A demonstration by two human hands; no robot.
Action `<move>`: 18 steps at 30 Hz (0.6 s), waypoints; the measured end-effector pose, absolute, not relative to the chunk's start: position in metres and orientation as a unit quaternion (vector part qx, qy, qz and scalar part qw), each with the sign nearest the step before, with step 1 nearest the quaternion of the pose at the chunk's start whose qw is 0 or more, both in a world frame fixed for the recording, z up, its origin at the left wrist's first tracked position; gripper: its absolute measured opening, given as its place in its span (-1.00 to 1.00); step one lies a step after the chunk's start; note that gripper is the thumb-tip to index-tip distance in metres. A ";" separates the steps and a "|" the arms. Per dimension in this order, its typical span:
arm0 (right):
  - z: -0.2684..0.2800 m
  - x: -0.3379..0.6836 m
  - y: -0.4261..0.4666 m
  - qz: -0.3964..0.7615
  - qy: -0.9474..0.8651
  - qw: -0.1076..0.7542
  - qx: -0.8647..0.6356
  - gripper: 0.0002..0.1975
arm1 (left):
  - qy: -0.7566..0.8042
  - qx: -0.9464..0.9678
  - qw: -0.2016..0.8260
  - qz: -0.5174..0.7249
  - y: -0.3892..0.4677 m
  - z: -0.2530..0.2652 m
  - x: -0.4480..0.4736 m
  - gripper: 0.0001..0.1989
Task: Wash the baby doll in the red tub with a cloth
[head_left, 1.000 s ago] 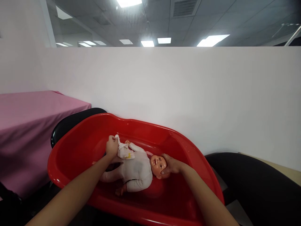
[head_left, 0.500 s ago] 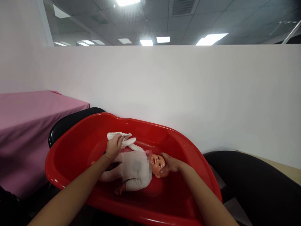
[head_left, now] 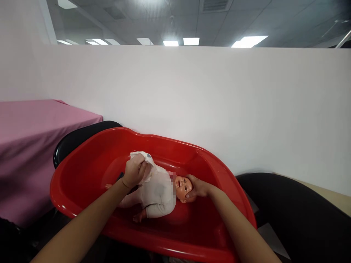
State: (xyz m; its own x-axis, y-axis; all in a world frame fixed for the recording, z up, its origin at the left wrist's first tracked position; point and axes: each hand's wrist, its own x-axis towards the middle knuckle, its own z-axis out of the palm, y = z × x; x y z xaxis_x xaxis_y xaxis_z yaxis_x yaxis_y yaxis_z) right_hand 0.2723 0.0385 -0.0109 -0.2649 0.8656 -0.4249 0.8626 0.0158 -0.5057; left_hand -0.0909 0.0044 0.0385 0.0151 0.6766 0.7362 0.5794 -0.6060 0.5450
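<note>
Cloth (head_left: 141, 157) now bunched, apparently against doll (head_left: 157, 191)

The doll (head_left: 155, 191) lies in the tub (head_left: 208, 233), before the wall (head_left: 219, 102).

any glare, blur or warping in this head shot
Head view: ceiling panels blow out white and leave small glints on the red tub rim; wide-angle warping bows the partition wall top; a pixelated patch sits at the doll neck; both hands, left and right, look sharp.
</note>
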 end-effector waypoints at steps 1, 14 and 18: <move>-0.012 0.273 0.039 0.363 -0.709 0.008 -0.604 -0.03 | 0.441 0.715 0.049 0.540 0.004 0.039 -0.091 -0.68; -0.004 0.267 0.035 0.365 -0.707 0.013 -0.606 -0.03 | 0.368 0.695 -0.046 0.616 -0.008 0.050 -0.092 -0.69; -0.005 0.267 0.035 0.369 -0.699 0.012 -0.613 0.01 | 0.281 0.716 -0.135 0.624 -0.018 0.062 -0.088 -0.67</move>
